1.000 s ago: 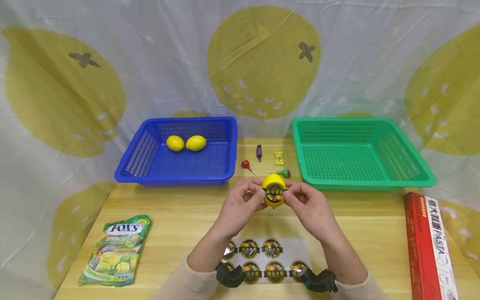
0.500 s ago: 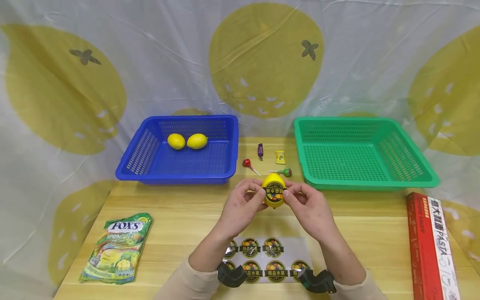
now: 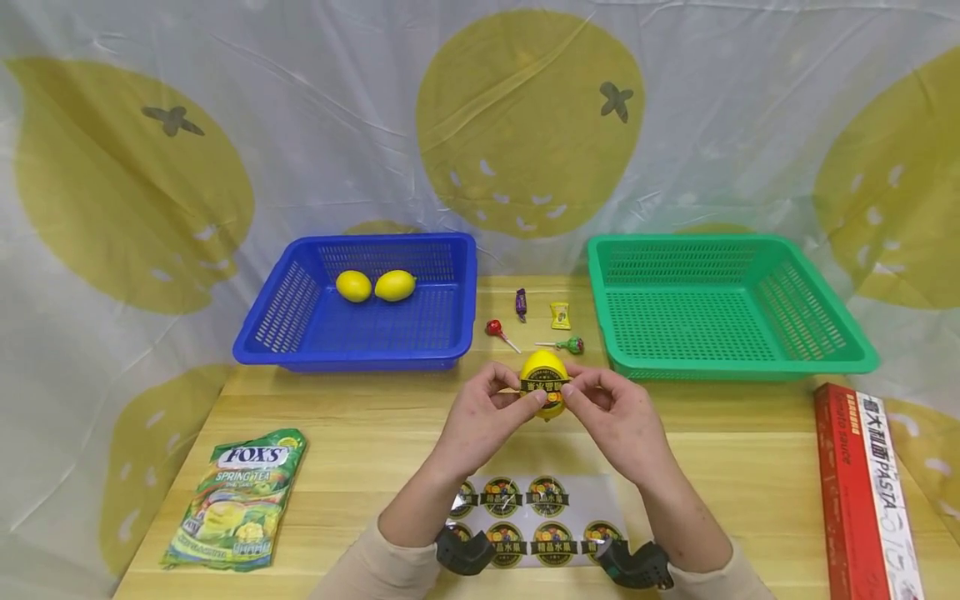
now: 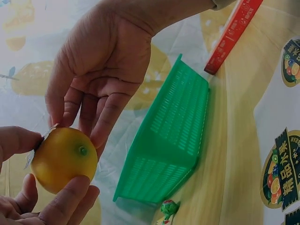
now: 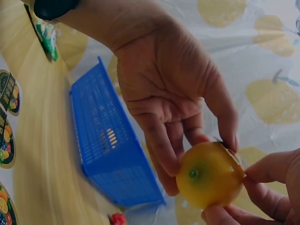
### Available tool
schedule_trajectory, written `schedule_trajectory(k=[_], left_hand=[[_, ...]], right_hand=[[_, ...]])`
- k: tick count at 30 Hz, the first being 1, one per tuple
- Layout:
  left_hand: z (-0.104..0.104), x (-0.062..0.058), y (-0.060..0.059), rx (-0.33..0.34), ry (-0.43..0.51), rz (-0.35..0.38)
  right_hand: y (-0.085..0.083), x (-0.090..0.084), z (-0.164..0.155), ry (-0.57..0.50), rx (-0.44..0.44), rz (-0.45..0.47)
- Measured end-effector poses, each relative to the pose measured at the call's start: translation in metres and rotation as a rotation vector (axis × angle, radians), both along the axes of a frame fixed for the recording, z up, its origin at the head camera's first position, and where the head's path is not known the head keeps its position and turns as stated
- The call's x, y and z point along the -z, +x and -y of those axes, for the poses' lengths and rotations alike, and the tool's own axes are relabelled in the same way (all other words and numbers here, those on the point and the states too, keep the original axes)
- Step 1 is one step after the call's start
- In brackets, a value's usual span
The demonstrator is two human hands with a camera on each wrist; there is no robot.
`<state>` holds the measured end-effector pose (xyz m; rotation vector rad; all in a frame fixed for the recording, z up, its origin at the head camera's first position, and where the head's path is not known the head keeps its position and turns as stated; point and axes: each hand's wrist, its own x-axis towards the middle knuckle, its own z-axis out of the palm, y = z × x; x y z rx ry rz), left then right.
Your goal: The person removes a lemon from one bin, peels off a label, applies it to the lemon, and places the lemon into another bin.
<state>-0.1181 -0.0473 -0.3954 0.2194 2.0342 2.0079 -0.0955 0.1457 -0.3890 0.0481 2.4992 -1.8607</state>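
A pale curtain printed with big yellow fruit hung behind the wooden worktop, where a blue basket stood at the left, a green basket at the right, and a label sheet lay nearer the person. The lemon was held above the worktop between both hands: the left hand curled at its side, thumb on the black label, the right hand pinching the opposite side. Its smooth skin looked firm, light and perhaps slippery, so fingertips on the flanks seemed the surest hold; the thin label, one edge standing off the curve, would probably crease easily and wanted gentle thumbs.
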Motion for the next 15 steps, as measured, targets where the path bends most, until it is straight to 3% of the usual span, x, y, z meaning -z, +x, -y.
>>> schedule_trajectory(k=[4, 11, 15], left_hand=[[0.000, 0.002, 0.001, 0.012, 0.032, 0.013], [-0.006, 0.002, 0.007, 0.052, 0.017, -0.005], [-0.007, 0.002, 0.009, 0.033, -0.011, -0.008]], right_hand=[[0.001, 0.001, 0.000, -0.017, 0.008, -0.010], [0.000, 0.010, 0.010, 0.259, 0.007, -0.021], [-0.001, 0.016, 0.013, 0.218, 0.030, -0.078]])
